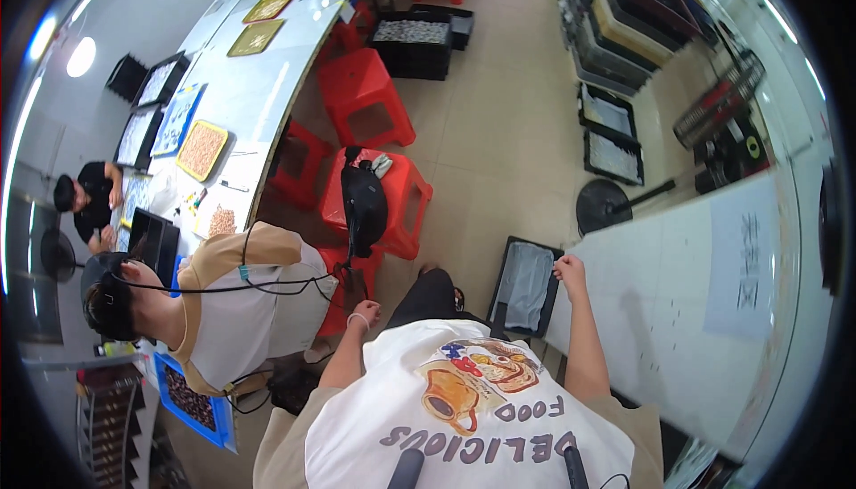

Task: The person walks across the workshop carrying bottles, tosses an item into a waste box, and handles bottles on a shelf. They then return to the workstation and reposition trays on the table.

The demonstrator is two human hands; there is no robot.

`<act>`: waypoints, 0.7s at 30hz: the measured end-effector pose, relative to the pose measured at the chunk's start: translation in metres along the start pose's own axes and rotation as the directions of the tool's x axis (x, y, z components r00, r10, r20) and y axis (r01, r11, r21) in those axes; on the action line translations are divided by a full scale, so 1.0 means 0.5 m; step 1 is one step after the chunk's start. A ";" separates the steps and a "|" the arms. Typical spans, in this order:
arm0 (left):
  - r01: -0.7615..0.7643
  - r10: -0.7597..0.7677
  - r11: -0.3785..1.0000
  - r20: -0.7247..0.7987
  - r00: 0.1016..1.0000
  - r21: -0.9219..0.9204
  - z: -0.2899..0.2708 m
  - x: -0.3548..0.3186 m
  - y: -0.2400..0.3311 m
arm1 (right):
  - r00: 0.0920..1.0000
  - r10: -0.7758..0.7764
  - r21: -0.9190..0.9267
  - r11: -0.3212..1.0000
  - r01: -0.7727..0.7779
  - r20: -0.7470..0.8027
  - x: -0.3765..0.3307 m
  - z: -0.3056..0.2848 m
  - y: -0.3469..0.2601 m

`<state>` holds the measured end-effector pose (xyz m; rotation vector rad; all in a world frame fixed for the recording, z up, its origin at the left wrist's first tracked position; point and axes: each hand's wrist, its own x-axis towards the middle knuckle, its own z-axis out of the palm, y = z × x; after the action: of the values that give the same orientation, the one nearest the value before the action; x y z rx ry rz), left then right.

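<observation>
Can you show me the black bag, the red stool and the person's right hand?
Black bag (pixel 364 204), head view: middle of the bag.
Red stool (pixel 361 95), head view: its seat.
Right hand (pixel 568 272), head view: knuckles, at the white table's corner.

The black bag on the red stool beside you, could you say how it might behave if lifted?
The black bag slumps over the red stool, so it is probably soft and floppy. Its strap hangs down, so it may swing or snag. Its weight cannot be judged.
</observation>
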<state>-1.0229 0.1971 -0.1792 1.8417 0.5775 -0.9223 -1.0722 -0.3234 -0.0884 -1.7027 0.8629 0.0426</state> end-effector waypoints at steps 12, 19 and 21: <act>-0.259 0.106 0.507 0.239 0.965 0.822 0.063 0.459 0.250 | 0.836 0.459 -0.402 0.856 -0.325 0.301 0.231 0.040 -0.066; -0.335 0.341 0.934 -0.024 0.940 0.122 0.083 0.548 0.827 | 0.898 0.438 -0.249 0.876 -0.414 0.045 0.398 0.014 -0.191; -0.427 0.426 0.904 -0.033 0.904 -0.017 0.089 0.572 0.918 | 0.911 0.396 -0.317 0.884 -0.344 0.114 0.487 0.026 -0.209</act>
<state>-0.5349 -0.0404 -0.1679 1.8601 0.1827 -0.5908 -0.8317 -0.4316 -0.1161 -1.7457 1.0787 0.6003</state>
